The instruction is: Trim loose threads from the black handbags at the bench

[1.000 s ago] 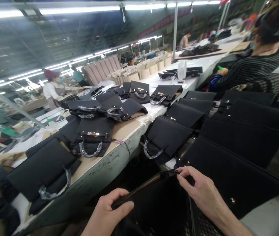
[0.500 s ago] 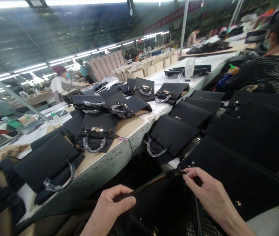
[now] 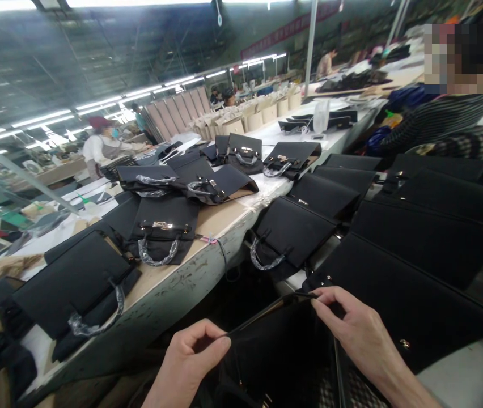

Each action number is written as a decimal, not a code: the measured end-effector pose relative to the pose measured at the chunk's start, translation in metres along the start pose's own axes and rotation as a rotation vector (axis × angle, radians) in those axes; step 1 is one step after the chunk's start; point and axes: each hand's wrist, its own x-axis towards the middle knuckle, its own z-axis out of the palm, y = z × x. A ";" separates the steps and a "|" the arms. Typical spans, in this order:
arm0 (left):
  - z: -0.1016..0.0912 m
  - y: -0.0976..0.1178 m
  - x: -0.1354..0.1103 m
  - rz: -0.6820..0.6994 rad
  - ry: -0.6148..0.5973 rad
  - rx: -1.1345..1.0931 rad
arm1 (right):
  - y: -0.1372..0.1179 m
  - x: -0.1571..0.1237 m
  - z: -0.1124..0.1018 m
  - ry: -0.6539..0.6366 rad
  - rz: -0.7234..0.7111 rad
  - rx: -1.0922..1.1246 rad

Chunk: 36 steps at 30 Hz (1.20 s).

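Note:
A black handbag [image 3: 279, 357] stands open at the bottom of the view. My left hand [image 3: 193, 357] pinches the near left part of its top rim, fingers curled round the edge. My right hand [image 3: 352, 331] pinches the far right corner of the same rim, thumb and fingers closed on it. Between the hands the bag's mouth gapes dark, with a bit of gold hardware [image 3: 266, 400] low inside. Right behind my right hand lies a row of flat black bags [image 3: 407, 294].
A long worn worktable [image 3: 207, 266] to the left carries several black handbags [image 3: 162, 226] with plastic-wrapped handles. More black bags [image 3: 292, 232] overlap in a row on the right. A seated person in a striped top [image 3: 441, 116] is at far right; other workers stand far back.
Both hands keep their grip on the bag's rim. The view has shifted slightly and the left hand's fingers have edged a little along the rim.

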 end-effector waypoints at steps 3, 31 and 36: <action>0.001 -0.004 0.002 0.095 0.062 0.151 | -0.001 -0.002 0.002 0.015 -0.002 -0.004; 0.010 0.022 0.023 0.429 -0.078 0.673 | -0.004 -0.013 0.004 0.057 -0.072 -0.059; 0.006 0.032 0.042 0.133 -0.305 0.451 | -0.006 -0.019 0.006 0.082 -0.098 -0.071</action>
